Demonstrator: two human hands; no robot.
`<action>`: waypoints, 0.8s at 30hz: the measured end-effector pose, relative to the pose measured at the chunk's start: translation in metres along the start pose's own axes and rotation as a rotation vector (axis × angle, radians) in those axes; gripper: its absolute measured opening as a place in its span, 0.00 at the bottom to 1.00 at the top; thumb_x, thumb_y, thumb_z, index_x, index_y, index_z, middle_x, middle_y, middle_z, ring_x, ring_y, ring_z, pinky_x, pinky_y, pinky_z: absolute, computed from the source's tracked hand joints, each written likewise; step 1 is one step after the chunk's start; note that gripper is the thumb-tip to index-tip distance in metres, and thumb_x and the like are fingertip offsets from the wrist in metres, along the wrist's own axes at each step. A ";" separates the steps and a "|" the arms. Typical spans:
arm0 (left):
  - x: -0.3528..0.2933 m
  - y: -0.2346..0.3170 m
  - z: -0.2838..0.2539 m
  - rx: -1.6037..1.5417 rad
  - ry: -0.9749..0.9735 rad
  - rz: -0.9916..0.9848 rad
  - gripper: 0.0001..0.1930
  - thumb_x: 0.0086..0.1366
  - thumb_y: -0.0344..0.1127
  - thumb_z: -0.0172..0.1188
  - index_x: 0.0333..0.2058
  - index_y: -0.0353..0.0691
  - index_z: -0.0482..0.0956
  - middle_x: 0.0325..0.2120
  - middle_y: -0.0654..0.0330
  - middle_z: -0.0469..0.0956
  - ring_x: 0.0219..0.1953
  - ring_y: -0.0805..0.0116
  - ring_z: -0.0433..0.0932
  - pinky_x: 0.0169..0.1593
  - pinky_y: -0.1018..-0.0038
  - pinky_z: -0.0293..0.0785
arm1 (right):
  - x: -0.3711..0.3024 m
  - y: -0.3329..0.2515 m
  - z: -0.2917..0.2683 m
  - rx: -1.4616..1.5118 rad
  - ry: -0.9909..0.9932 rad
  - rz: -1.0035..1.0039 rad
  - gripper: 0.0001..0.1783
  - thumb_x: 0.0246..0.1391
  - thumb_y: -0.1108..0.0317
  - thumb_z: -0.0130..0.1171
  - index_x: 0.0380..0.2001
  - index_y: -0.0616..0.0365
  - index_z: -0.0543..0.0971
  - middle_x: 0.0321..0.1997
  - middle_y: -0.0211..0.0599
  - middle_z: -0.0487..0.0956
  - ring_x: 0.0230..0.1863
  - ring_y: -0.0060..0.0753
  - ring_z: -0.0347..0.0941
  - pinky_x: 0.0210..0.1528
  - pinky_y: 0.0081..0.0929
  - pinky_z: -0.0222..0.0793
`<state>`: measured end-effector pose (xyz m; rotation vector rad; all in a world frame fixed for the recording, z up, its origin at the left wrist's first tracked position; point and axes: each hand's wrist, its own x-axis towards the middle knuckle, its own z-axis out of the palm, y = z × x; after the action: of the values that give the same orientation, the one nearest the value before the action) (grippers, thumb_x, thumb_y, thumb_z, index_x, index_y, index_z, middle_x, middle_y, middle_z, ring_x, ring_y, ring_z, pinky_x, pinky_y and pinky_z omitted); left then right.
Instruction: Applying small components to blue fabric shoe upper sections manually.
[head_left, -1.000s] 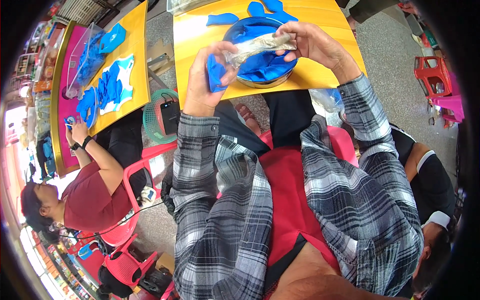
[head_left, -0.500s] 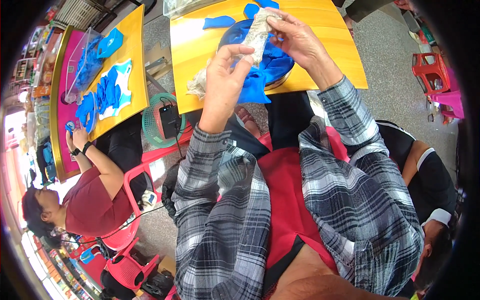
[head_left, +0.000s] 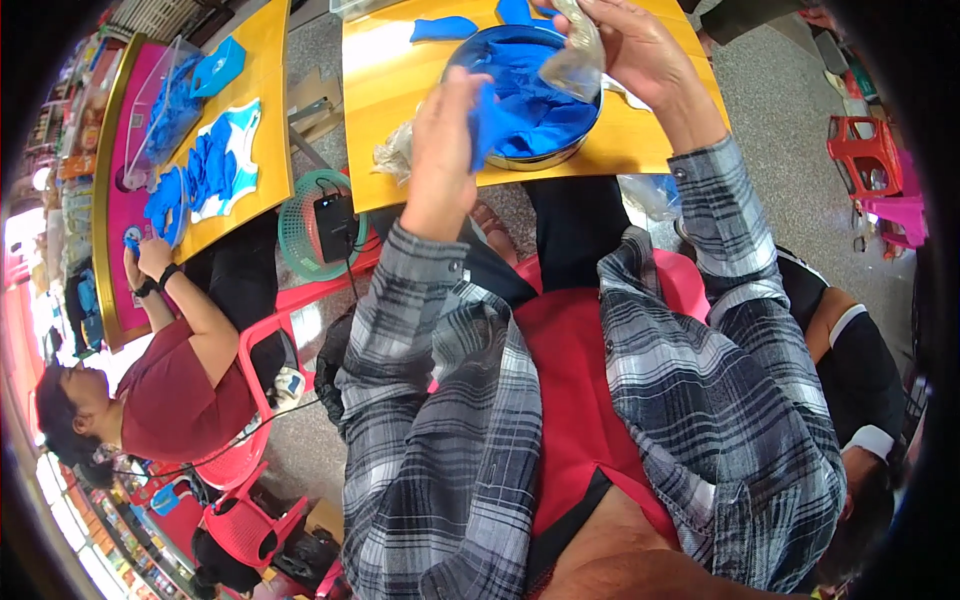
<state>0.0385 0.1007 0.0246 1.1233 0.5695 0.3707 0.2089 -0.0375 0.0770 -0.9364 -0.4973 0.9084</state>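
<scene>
My left hand point(head_left: 445, 125), slightly blurred, pinches a blue cloth piece point(head_left: 485, 125) over the near left rim of a round bowl point(head_left: 545, 160). Inside the bowl lies a heap of blue cloth pieces point(head_left: 525, 95). Higher up on the right, my right hand point(head_left: 645, 55) grips a small pale, partly see-through bag point(head_left: 577, 68), which hangs down over the bowl's right side. The picture's upper edge crops the bag's top. A crumpled pale bundle point(head_left: 393, 152) rests at the table's left edge, beside my left wrist.
More blue pieces point(head_left: 443, 29) lie on the yellow table point(head_left: 390, 90) beyond the bowl. At left, a person in maroon point(head_left: 180, 390) handles blue cloth at another table point(head_left: 265, 70). A green basket point(head_left: 300, 235) stands between the tables. Someone in black sits at right.
My left hand has let go of the pale bag and now has a blue cloth piece. The bag, in my right hand, has shifted right and up; the cloth over the bowl's near rim is lifted.
</scene>
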 end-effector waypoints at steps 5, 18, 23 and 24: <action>0.021 0.002 -0.015 -0.314 -0.036 -0.121 0.18 0.67 0.49 0.51 0.42 0.38 0.69 0.34 0.55 0.75 0.31 0.66 0.74 0.34 0.74 0.69 | -0.004 0.013 -0.031 -0.293 -0.071 0.068 0.21 0.63 0.60 0.53 0.55 0.58 0.72 0.47 0.35 0.78 0.37 0.14 0.74 0.37 0.12 0.74; 0.018 -0.010 0.008 -0.040 -0.097 0.265 0.21 0.59 0.21 0.56 0.52 0.30 0.67 0.43 0.53 0.74 0.43 0.71 0.74 0.46 0.80 0.71 | -0.007 0.041 -0.005 -0.287 -0.090 0.133 0.17 0.60 0.63 0.58 0.50 0.59 0.78 0.41 0.32 0.80 0.35 0.20 0.76 0.38 0.16 0.74; 0.016 0.010 -0.016 0.281 -0.197 0.304 0.25 0.60 0.21 0.58 0.56 0.35 0.65 0.40 0.58 0.77 0.41 0.74 0.75 0.46 0.81 0.71 | -0.008 0.032 -0.019 -0.382 -0.164 0.113 0.16 0.59 0.62 0.59 0.48 0.58 0.80 0.43 0.31 0.80 0.38 0.20 0.76 0.39 0.15 0.75; 0.017 0.012 -0.020 0.467 -0.205 0.349 0.26 0.60 0.21 0.58 0.58 0.37 0.64 0.39 0.58 0.77 0.40 0.74 0.74 0.46 0.81 0.71 | -0.008 0.031 -0.018 -0.387 -0.176 0.072 0.16 0.59 0.62 0.59 0.47 0.57 0.80 0.47 0.32 0.80 0.41 0.23 0.77 0.43 0.17 0.76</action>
<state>0.0404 0.1296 0.0252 1.6992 0.2795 0.4277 0.2040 -0.0439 0.0415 -1.2360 -0.8140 0.9838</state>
